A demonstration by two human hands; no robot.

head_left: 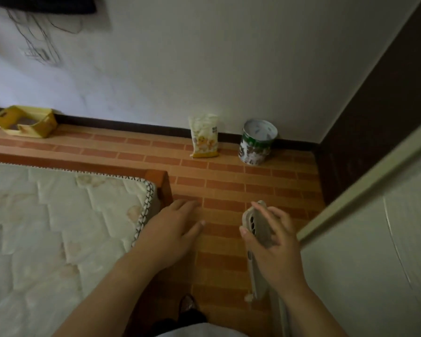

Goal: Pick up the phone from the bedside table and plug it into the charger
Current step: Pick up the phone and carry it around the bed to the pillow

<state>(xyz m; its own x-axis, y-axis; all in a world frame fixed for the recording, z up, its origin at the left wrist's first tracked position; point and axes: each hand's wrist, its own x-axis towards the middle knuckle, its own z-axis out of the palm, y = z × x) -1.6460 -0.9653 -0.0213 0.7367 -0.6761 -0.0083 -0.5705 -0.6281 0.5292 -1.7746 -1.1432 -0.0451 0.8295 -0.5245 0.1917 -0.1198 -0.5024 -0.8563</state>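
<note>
phone [253, 229] in right hand [275, 249] (camera side up)

Both bare forearms are reaching in from the bottom of the frame. The left hand [173, 229] is stretching forward at lower centre, palm down, fingers together and extended, thumb out to the right. The right hand [275, 244], at lower right, is curling its fingers and thumb around a phone [252, 224].

- Two bare forearms, no sleeves in view.
- Left hand [171, 231]: no rings, no watch, short plain nails.
- Right hand [275, 246]: same, bare wrist, short plain nails.
- Strip of light cloth [195, 330] at bottom edge, dark garment just above it.
</note>
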